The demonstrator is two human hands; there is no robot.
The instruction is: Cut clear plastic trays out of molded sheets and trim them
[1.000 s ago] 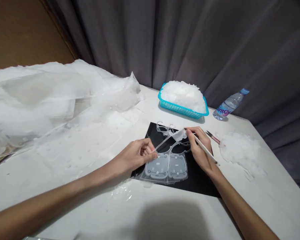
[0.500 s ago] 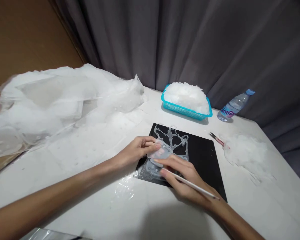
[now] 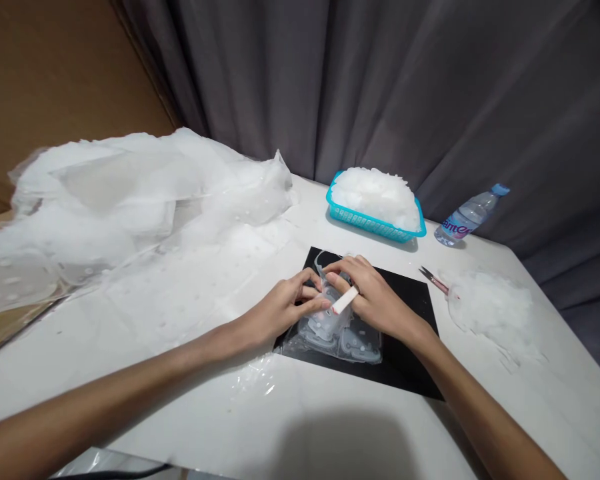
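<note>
Thin translucent plastic sheet with rounded panels (image 3: 363, 341): on the black rectangular mat (image 3: 400, 363); left hand (image 3: 295, 300) apparently pinching the sheet; right hand (image 3: 373, 293) curled round a slim white stick (image 3: 346, 301), fingertips at the sheet, their exact contact unclear; step in hand, by judgement: two-handed fingering of the sheet; next move calls for light, steady fingertips; beyond the mat: turquoise plastic basket (image 3: 370, 226) heaped with white pieces (image 3: 377, 193); right of the mat: pointed, red-handled cutters (image 3: 434, 280); under the mat: white tabletop (image 3: 220, 420).
</note>
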